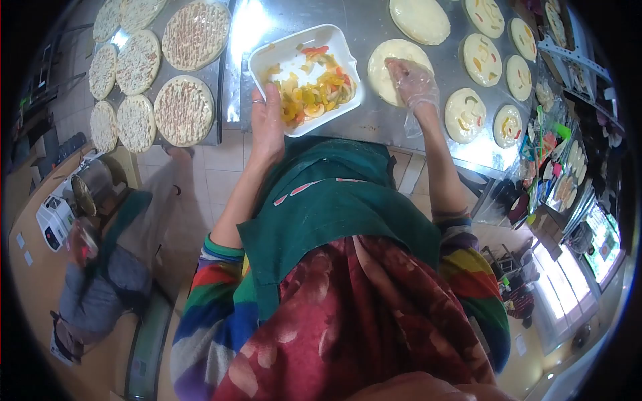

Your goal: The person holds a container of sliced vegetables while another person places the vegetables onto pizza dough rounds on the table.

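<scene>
My left hand is bare, with a ring, and grips the near left edge of a white plastic tray. Inside the tray lie cut pepper pieces in yellow, orange and red, tilted toward me. My right hand wears a clear plastic glove. Its fingers are bunched together over a pale dough round on the metal table; whatever they hold is hidden. Beyond it lies a plain dough round. Further right, several rounds carry coloured strips, among them one nearby round.
On the left, a tray bears several rounds with brown-streaked or crumbly white tops. A person in grey is at the lower left, near a white scale-like device. Plastic bags and clutter crowd the right.
</scene>
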Available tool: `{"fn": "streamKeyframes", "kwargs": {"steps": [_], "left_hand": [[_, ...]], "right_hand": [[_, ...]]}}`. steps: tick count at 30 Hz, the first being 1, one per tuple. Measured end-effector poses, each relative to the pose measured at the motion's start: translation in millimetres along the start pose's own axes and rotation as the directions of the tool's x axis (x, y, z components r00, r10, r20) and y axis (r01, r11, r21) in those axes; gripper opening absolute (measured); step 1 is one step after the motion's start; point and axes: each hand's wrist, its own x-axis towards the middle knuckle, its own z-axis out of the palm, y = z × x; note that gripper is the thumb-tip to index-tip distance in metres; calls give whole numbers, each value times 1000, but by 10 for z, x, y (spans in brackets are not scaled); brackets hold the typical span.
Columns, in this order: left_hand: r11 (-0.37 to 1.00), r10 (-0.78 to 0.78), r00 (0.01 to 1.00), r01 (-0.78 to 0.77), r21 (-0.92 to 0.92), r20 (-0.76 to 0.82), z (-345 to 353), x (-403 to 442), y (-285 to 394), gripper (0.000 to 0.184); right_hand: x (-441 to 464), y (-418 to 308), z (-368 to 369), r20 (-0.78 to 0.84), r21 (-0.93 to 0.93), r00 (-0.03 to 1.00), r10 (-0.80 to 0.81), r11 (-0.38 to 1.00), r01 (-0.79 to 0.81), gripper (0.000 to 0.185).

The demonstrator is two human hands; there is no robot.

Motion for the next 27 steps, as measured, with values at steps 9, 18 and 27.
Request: {"fn": "streamKeyframes", "kwargs": {"steps": [9,18,27], "left_hand": [[994,2,1000,1,-114,31,50,-23,46,46],[989,7,997,5,-145,81,167,-57,89,47],[998,-10,989,18,-53,149,214,-78,-1,58]], "right_hand": [[-353,-48,-20,0,-158,1000,-2,987,1,22],[-672,-977,-386,11,98,933,-359,929,357,25],[-431,-1074,-37,-3,-173,865,-501,853,493,32]]}}
